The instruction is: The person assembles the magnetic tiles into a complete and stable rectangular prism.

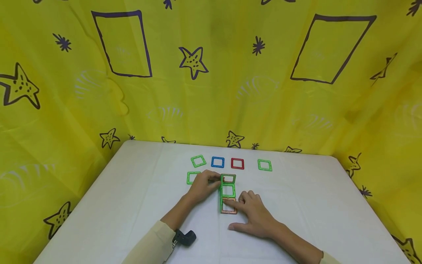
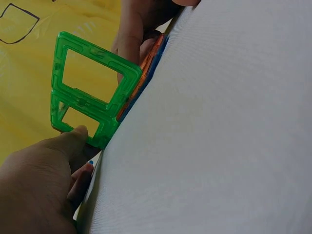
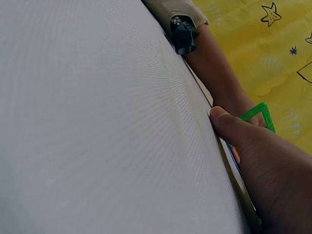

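Square magnetic tile frames are joined at the table's middle. In the head view, an orange tile [image 1: 229, 212] lies nearest the person, with a green tile [image 1: 234, 190] behind it and another upright tile [image 1: 235, 179] at the far end. Green tiles [image 2: 100, 51] stand on edge along the left side. My left hand [image 1: 202, 187] pinches the farther standing green tile, its thumb [image 2: 78, 134] against the outer face. My right hand [image 1: 254, 212] rests its extended index finger on the orange tile, thumb spread toward the table. In the right wrist view, that fingertip is hidden.
Behind the joined tiles lie loose ones: a green tile [image 1: 198, 161], a blue tile [image 1: 217, 157], a red tile [image 1: 237, 168] and another green tile [image 1: 265, 169]. One more green tile [image 1: 188, 178] is partly behind the left hand. A yellow curtain [image 1: 211, 102] borders the white table [image 1: 313, 198].
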### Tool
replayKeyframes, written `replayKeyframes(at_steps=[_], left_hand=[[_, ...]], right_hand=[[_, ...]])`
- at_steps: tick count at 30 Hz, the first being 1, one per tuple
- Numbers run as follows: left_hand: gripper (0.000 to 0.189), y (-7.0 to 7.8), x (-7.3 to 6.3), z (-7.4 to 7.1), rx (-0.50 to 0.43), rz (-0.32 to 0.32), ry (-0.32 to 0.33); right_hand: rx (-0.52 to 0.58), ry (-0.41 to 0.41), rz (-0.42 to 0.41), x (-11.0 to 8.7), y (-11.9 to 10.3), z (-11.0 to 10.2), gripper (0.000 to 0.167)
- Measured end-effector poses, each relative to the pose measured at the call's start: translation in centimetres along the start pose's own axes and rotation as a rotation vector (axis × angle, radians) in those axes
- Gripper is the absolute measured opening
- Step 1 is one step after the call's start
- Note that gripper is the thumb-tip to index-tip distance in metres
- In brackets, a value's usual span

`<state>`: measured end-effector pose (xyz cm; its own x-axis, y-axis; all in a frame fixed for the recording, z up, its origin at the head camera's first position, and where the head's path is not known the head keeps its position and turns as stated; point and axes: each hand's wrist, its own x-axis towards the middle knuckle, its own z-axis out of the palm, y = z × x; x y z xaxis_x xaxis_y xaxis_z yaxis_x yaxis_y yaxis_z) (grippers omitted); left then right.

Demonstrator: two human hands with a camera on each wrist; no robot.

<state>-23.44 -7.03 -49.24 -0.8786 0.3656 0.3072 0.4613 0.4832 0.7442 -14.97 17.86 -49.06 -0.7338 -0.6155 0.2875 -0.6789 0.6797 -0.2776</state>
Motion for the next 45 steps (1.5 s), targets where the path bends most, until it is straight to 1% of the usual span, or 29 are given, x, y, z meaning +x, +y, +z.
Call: replayKeyframes(at_steps=[6,9,13,16,19,21,23,25,28,32,37,45], left_hand=[[0.022,0.0,-0.1,0.0,-0.008,-0.011,-0.011],[0.023,0.0,-0.2,0.1,0.004,-0.018,-0.010],[0.023,0.2,-0.2,0.1,0.013,-0.015,-0.002],[0.022,0.3,-0.2,0.0,0.009,-0.012,-0.002],[0.023,0.3,-0.2,0.0,0.004,-0.016,-0.005],[0.023,0.2,-0.1,0.0,0.004,-0.021,-0.006],[0.024,0.1,0.0,0.1,0.002,-0.027,-0.010],[0.024,0.0,0.0,0.1,-0.001,-0.030,-0.011],[0.023,-0.2,0.0,0.2,-0.007,-0.023,-0.009],[0.023,-0.1,0.0,0.2,-0.015,-0.014,-0.010],[0.023,-0.1,-0.1,0.2,-0.024,-0.024,-0.015],[0.023,-0.2,-0.1,0.2,-0.023,-0.020,-0.013]], right_hand=[[0.027,-0.017,0.022,0.0,0.0,0.0,0.072],[0.094,0.001,0.043,-0.1,0.1,-0.1,0.068],[0.215,0.071,0.086,0.1,0.3,-0.6,0.053],[0.284,0.125,0.151,0.3,0.6,-1.0,0.045],[0.335,0.159,0.256,0.6,1.1,-1.4,0.043],[0.354,0.177,0.329,0.8,1.5,-1.7,0.041],[0.371,0.198,0.386,1.1,2.1,-2.0,0.041],[0.386,0.221,0.427,1.3,2.8,-2.3,0.039],[0.418,0.248,0.461,1.5,3.7,-2.8,0.038],[0.429,0.258,0.486,1.6,4.6,-3.4,0.041],[0.399,0.282,0.490,1.7,5.9,-3.8,0.045],[0.347,0.268,0.530,2.2,8.2,-4.2,0.050]])
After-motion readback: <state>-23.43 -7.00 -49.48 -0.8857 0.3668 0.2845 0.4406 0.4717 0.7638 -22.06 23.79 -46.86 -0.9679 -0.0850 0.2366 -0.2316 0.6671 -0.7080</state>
